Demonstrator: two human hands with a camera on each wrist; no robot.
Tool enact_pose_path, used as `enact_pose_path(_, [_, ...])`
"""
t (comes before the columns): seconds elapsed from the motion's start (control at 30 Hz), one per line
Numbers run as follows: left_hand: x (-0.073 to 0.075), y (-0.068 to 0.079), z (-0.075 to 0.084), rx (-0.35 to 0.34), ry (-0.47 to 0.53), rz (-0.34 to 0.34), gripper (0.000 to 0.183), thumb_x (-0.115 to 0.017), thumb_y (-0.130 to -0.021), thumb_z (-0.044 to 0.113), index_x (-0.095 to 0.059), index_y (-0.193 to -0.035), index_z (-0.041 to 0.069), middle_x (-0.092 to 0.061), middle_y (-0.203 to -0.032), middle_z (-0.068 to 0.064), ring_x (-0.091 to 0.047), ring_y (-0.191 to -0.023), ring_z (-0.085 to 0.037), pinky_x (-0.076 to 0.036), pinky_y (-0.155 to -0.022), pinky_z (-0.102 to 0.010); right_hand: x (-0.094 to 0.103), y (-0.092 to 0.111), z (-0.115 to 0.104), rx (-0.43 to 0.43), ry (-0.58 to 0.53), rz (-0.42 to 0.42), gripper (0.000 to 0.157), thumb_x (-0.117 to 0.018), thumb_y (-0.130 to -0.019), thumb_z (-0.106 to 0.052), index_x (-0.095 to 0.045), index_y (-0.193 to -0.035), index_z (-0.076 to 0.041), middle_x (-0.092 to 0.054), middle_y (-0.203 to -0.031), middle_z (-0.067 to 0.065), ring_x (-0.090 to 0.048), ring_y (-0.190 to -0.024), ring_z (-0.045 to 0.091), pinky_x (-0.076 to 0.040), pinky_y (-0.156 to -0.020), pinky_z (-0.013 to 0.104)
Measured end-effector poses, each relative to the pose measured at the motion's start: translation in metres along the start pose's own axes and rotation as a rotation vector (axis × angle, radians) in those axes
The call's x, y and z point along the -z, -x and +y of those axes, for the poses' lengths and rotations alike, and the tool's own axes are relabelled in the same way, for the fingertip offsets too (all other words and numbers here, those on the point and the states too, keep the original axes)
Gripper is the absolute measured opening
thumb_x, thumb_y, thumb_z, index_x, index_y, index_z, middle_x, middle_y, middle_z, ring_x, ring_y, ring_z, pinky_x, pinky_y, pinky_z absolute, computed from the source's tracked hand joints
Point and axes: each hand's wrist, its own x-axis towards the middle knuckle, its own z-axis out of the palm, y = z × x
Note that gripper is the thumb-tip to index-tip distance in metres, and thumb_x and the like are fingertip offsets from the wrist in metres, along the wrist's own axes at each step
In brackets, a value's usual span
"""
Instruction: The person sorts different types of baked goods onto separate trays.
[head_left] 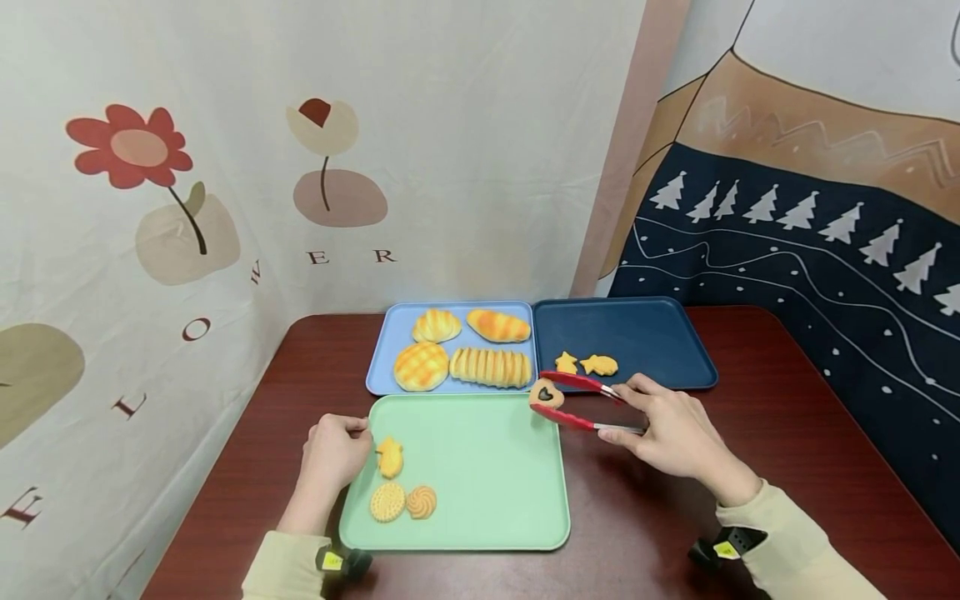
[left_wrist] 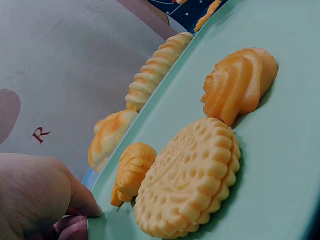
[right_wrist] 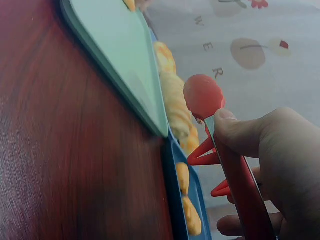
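Note:
My right hand holds red-tipped tongs, and a heart cookie with a dark centre is between the tong tips, over the green tray's far right corner. At the left rim of the green tray, my left hand pinches the edge, thumb on top. Inside that tray, toward its left side, lie a small yellow figure-shaped cookie, a round dotted cookie and a swirl cookie. A star cookie and a fish cookie lie in the dark blue tray.
Behind the green tray, a light blue tray bears several breads, including a ridged loaf and a round bun. The dark blue tray adjoins it on the right. All stand on a reddish-brown table backed by printed cloth.

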Motion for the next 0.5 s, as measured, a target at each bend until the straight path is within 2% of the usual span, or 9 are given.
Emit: enact_pose_path(0.5, [0.002,0.001,0.003,-0.001,-0.002,-0.005,0.031,-0.067,-0.092,0.012,-0.081,-0.118,0.002,-0.076,-0.118,-0.022,-0.064,-0.070,-0.023,-0.046,-0.057,-0.039,0.007,0.005,0.034,-0.116,0.018,0.011,0.073,-0.082,-0.088,-0.057,-0.072,-0.133,0.000,-0.065,-0.110,0.004,-0.049,-0.062,0.007,-0.043,-0.050,0.028])
